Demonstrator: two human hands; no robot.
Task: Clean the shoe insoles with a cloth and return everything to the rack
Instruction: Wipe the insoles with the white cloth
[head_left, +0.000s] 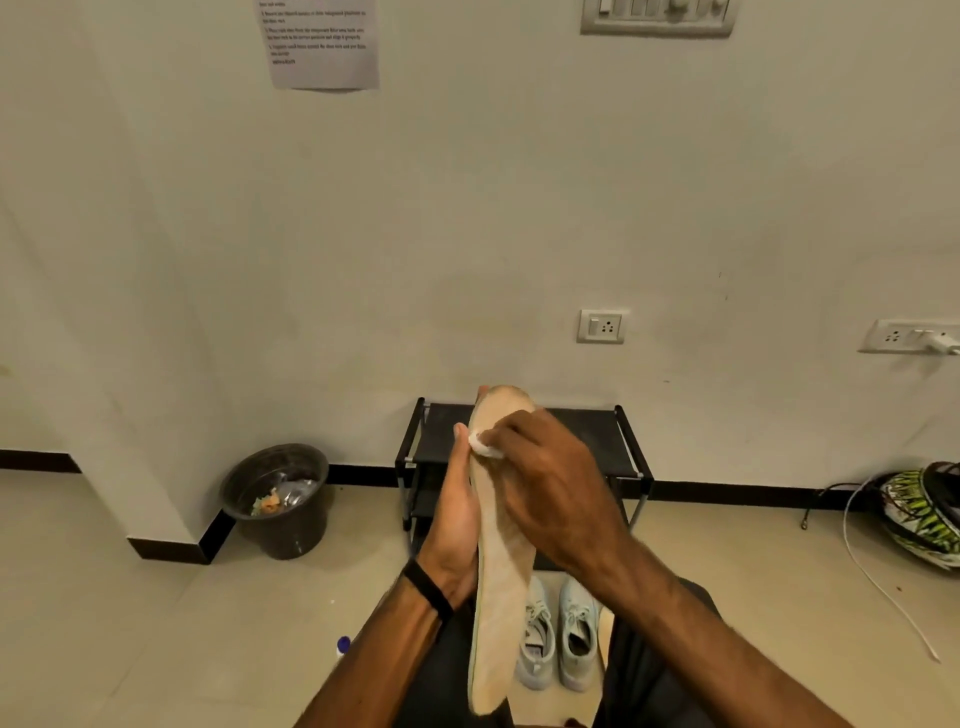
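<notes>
Holding the tan insole (501, 571) upright in front of the body, the left hand (457, 525) supports it from the left side, with the palm along its edge and the fingers reaching behind it toward the toe end. The insole stands almost vertical, toe end up and heel end down between the knees. The right hand (550, 483) lies over the upper part of the insole, and its curled fingers pinch a small white cloth (485, 447) against the insole surface near the left edge. A black band (428, 590) sits on the left wrist.

Behind the hands, the black shoe rack (613, 441) stands against the wall; the upper shelf shows bare fabric at its right part. On the floor in front of the rack, a pair of pale sneakers (558, 634) stands side by side, toes toward the person, and a second tan insole (605, 639) lies just beside the right sneaker. A dark bin (278, 499) with some rubbish stands to the left of the rack, near the wall corner. At the right edge of the view a green and white helmet (922, 514) rests on the floor, and a white cable (883, 587) runs near it. A small bottle with a blue cap (343, 647) shows beside the left forearm.
</notes>
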